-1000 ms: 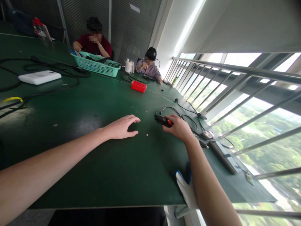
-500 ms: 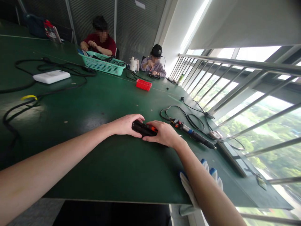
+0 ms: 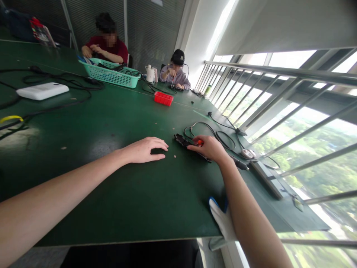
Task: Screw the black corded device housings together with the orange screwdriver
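My left hand (image 3: 147,150) hovers low over the table, thumb and fingers apart, with nothing in it. My right hand (image 3: 208,147) is closed on a long black plastic tool casing (image 3: 182,140), whose open inner side partly faces up. A bit of orange shows between the fingers. Behind the right hand and forearm lies the opened corded tool (image 3: 240,163); only its dark end pokes out, and the rest is hidden. A white glove with blue edging (image 3: 220,216) lies near the table edge, partly under my right forearm.
A red tray (image 3: 163,98) and a teal basket (image 3: 111,76) stand farther back, near two seated people. Black cords (image 3: 220,136) lie beside the metal railing. A white box (image 3: 43,91) sits at left on the green table (image 3: 125,208).
My left hand has let go of the black casing and drawn back left. My right hand has shifted right with the casing. The view has turned slightly.
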Demonstrator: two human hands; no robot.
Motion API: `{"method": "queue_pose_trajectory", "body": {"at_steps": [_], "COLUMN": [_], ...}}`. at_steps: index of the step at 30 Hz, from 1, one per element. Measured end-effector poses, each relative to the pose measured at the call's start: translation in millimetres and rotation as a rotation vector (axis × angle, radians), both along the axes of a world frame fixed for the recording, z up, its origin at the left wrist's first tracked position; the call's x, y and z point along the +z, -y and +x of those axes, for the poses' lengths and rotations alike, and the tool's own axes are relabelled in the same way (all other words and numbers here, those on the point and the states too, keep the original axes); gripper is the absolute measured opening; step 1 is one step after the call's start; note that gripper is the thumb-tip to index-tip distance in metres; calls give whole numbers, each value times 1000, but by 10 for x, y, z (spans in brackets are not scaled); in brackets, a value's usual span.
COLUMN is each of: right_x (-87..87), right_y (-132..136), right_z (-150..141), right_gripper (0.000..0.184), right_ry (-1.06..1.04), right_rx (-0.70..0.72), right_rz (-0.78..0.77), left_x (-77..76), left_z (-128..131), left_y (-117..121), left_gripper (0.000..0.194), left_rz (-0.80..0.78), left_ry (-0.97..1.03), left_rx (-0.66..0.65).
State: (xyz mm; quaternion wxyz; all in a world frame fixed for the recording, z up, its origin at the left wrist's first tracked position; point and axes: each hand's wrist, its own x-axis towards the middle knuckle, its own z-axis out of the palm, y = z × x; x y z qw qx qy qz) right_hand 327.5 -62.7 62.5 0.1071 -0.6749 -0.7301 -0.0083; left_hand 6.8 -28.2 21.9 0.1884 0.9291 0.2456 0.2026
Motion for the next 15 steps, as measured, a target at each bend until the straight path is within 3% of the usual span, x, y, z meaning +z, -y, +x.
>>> {"method": "queue_pose_trajectory", "body": {"at_steps": [3, 5, 12, 15], "right_x": [36, 32, -91, -109], "right_y": [-11, -10, -48, -73], "right_z": [242, 381, 503, 448], "right_gripper": [38, 35, 34, 31], "right_ry": [20, 49, 75, 100], "right_rx": [-268, -384, -403, -415], "right_rz": [187, 195, 66, 58], "left_x": [-26, -36, -26, 1], "left_z": [-20, -40, -100, -110], "left_y": [-56, -87, -97, -60], "left_gripper": [36, 34, 34, 52], "left_rz": [-12, -14, -13, -39], "left_ry": [31, 43, 34, -55], "left_rx": [44, 53, 58, 89]}}
